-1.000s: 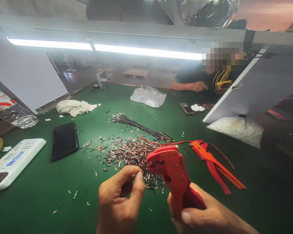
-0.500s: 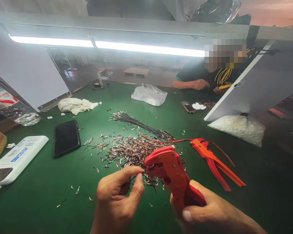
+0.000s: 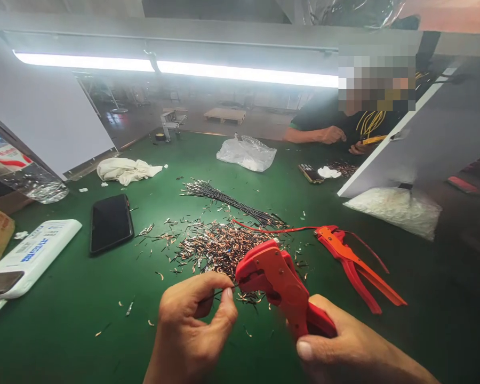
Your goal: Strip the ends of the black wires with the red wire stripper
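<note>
Between thumb and forefinger, my left hand [image 3: 198,317] pinches a thin black wire [image 3: 213,296], its end at the jaws of a red and orange wire stripper [image 3: 282,285]. My right hand [image 3: 336,338] is wrapped round the stripper's handles. Whether the wire's tip sits inside the jaws I cannot tell. Behind the tool lies a heap of short black and copper wire scraps [image 3: 212,248]. Past the heap rests a bundle of black wires [image 3: 232,201] with bared ends.
A second wire stripper [image 3: 356,266] lies at right, a red wire [image 3: 280,231] by it. At left are a phone [image 3: 111,224], a white power strip-like device [image 3: 44,253] and a plastic bottle [image 3: 24,165]. A clear bag [image 3: 246,153] lies behind; a co-worker's hand [image 3: 333,134] shows across the table.
The stripper has tilted and shifted slightly left, its jaws now nearer my left fingertips. My left hand stays almost in place. The whole view has shifted a little.
</note>
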A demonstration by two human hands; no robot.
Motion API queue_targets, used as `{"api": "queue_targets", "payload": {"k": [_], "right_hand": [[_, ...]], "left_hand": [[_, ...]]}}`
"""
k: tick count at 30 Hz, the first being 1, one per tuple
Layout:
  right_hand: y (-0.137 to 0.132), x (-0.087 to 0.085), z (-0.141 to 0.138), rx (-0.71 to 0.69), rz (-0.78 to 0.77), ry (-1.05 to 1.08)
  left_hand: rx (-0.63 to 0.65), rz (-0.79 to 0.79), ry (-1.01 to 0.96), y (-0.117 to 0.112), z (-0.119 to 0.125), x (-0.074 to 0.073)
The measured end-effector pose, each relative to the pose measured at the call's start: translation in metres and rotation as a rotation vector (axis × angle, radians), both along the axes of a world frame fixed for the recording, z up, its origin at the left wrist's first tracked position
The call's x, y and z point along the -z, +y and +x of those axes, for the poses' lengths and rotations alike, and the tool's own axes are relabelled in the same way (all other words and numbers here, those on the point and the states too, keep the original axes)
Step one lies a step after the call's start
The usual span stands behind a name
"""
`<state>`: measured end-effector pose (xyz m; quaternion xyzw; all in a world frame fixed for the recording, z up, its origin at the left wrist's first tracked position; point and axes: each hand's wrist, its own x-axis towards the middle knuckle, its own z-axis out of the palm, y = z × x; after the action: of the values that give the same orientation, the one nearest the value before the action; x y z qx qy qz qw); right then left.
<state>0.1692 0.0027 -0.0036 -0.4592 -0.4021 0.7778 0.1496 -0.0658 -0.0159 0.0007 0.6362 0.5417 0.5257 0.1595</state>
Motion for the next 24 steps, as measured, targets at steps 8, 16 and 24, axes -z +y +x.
{"api": "queue_targets", "payload": {"k": [8,16,24], "right_hand": [[0.005,0.005,-0.009,-0.106,0.129,-0.117],[0.009,0.014,-0.014,-0.058,0.136,-0.109],[0.012,0.015,-0.003,-0.112,-0.017,0.099]], "left_hand": [[0.024,0.022,0.166,-0.002,-0.006,0.006],[-0.041,0.193,0.229,0.008,0.006,0.021],[-0.114,0.11,0.171,0.0,0.003,0.019]]}}
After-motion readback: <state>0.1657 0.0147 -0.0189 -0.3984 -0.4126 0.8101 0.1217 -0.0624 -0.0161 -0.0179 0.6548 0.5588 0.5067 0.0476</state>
